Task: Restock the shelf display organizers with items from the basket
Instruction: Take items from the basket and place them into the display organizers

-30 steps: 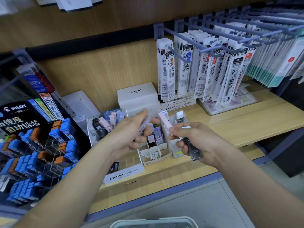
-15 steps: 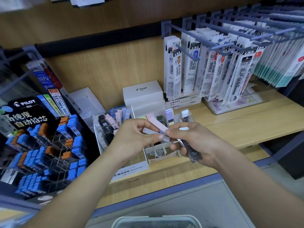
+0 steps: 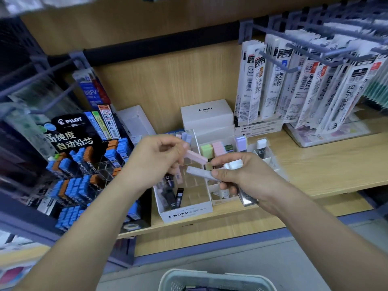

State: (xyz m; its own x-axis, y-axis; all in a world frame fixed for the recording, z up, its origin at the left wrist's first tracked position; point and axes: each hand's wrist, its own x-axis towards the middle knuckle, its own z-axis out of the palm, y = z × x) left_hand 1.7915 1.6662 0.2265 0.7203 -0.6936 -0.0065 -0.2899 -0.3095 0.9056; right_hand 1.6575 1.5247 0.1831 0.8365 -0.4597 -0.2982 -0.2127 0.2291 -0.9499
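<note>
Cases in both hands above the organizers

Your left hand (image 3: 159, 162) pinches a pink case (image 3: 196, 156) by one end between thumb and fingertips, its free end tilted down to the right. Your right hand (image 3: 249, 181) is curled round several more. Its thumb and forefinger pinch a grey case (image 3: 198, 172), a white case (image 3: 233, 164) lies against the forefinger, and a dark case (image 3: 248, 199) sticks out below the palm. Both hands hover just above the MONO organizer (image 3: 186, 214) on the shelf (image 3: 325, 164).

The organizer's front left cells hold black cases (image 3: 171, 199), with pale pink ones behind them. The tray (image 3: 223, 202) touching its right side holds green cases (image 3: 206, 149), pink cases (image 3: 218, 148) and lavender cases (image 3: 241, 141) in its back cells, and a white-capped case (image 3: 261, 147) at the far right.

The basket (image 3: 210, 277) sits at the bottom edge, below your hands. Something dark lies inside, but you cannot tell what. At left, the Pilot display (image 3: 69, 185) is stocked with blue and orange cases.
</note>
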